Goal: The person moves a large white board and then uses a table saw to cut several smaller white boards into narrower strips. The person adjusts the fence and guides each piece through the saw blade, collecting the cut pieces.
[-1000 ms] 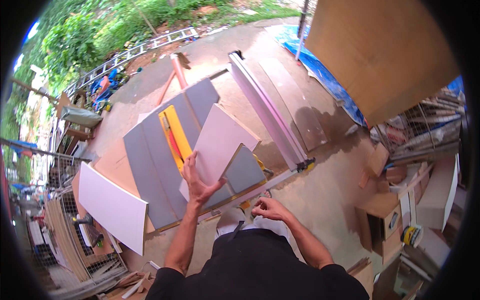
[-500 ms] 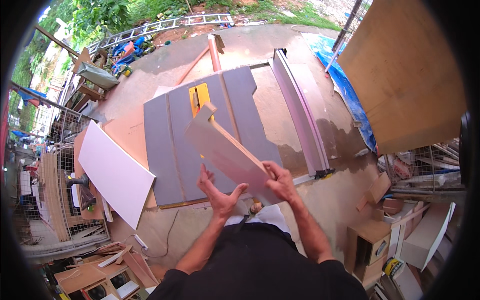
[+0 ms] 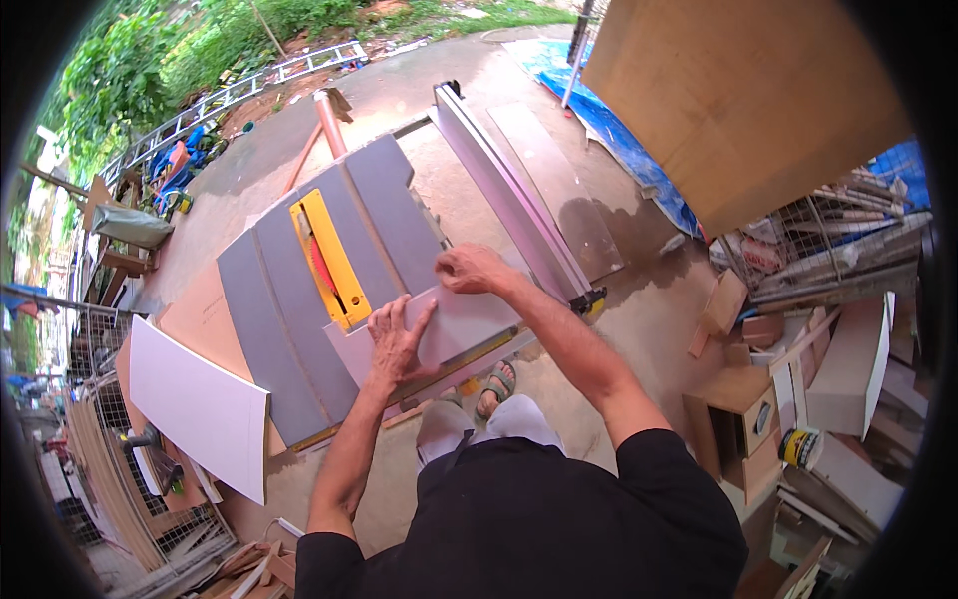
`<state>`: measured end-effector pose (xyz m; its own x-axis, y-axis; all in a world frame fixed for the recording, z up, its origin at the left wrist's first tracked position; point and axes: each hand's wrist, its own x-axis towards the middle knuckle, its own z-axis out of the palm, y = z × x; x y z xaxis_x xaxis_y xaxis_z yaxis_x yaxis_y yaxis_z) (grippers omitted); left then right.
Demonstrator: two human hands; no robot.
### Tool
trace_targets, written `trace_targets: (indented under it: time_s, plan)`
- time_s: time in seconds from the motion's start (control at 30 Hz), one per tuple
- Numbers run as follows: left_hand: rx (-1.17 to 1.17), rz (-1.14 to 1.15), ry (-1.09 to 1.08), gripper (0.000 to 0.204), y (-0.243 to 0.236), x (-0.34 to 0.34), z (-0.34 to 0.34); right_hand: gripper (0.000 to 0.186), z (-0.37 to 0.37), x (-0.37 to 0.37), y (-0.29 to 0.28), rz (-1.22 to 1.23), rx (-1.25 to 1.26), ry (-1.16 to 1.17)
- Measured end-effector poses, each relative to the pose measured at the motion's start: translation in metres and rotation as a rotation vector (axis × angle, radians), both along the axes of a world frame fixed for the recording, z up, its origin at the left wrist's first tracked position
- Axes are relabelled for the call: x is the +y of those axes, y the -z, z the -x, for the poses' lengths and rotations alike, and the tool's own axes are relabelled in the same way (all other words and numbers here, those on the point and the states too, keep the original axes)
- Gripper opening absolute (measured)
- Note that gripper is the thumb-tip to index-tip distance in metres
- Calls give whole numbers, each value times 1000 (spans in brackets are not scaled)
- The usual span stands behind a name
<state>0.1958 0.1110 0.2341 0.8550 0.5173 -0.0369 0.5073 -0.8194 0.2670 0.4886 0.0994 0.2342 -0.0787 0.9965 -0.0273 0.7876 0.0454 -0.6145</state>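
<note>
A flat pale pinkish board (image 3: pixel 479 319) lies on the near end of the grey table saw top (image 3: pixel 374 215). My left hand (image 3: pixel 397 344) rests on the board with its thumb and fingers spread. At the board's far right edge, my right hand (image 3: pixel 471 270) is closed with the fingers curled in; whatever is inside them, if anything, is hidden. Beyond my left hand, the yellow throat plate (image 3: pixel 317 235) surrounds a red part (image 3: pixel 321 265) in its slot. Right of the saw top stands the long rip fence (image 3: pixel 509 190), apart from the board.
A white panel (image 3: pixel 195 399) leans at the saw's left. To the right stand a large brown sheet (image 3: pixel 738 110), a small wooden cabinet (image 3: pixel 738 414) and stacked offcuts (image 3: pixel 848 389). Below the saw's near edge is my sandalled foot (image 3: pixel 496 389).
The board has gone from being held up tilted in my right hand to lying flat on the saw top. My left hand now touches it. The whole view has shifted and turned.
</note>
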Motion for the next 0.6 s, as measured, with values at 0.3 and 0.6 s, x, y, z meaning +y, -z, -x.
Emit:
trace_targets:
  time_s: [0.3, 0.6]
  plan:
    - [-23, 80, 45, 136, 18, 38, -16, 14, 100, -188, 12, -530, 360, 477]
    - [-26, 117, 32, 129, 14, 45, -25, 50, 127, -264, 84, 398, 516, 803]
